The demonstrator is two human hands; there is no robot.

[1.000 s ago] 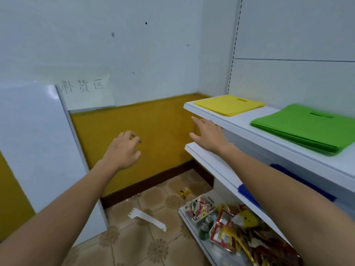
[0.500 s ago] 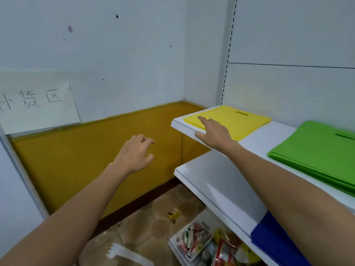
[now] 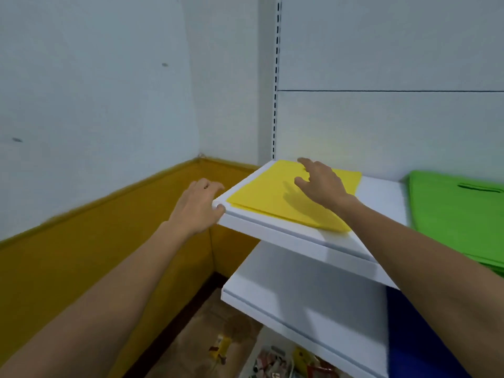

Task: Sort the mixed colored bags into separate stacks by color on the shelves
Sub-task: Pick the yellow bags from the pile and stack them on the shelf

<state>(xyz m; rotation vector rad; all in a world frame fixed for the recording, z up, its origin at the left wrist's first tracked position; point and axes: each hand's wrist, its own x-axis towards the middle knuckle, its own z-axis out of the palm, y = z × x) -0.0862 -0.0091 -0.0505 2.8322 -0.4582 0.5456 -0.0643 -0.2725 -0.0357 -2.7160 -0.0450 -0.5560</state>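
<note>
A thin stack of yellow bags [image 3: 267, 197] lies at the left end of the upper white shelf [image 3: 300, 238]. My right hand [image 3: 321, 184] hovers just over the yellow bags with fingers spread and relaxed, casting a shadow on them. My left hand [image 3: 199, 208] is at the shelf's left corner, thumb touching the corner edge, fingers loosely bent and holding nothing. A thicker stack of green bags [image 3: 458, 211] sits to the right on the same shelf. Blue bags [image 3: 420, 334] lie on the lower shelf [image 3: 294, 296] at the right.
White walls with a yellow lower band [image 3: 109, 241] close off the corner on the left. Below the shelves the tiled floor [image 3: 212, 336] holds scattered wrappers, and packaged snacks [image 3: 289, 364] fill the bottom level.
I have stepped closer to the shelf. My right hand moved further onto the yellow bags, and my left hand rose to the shelf's left corner.
</note>
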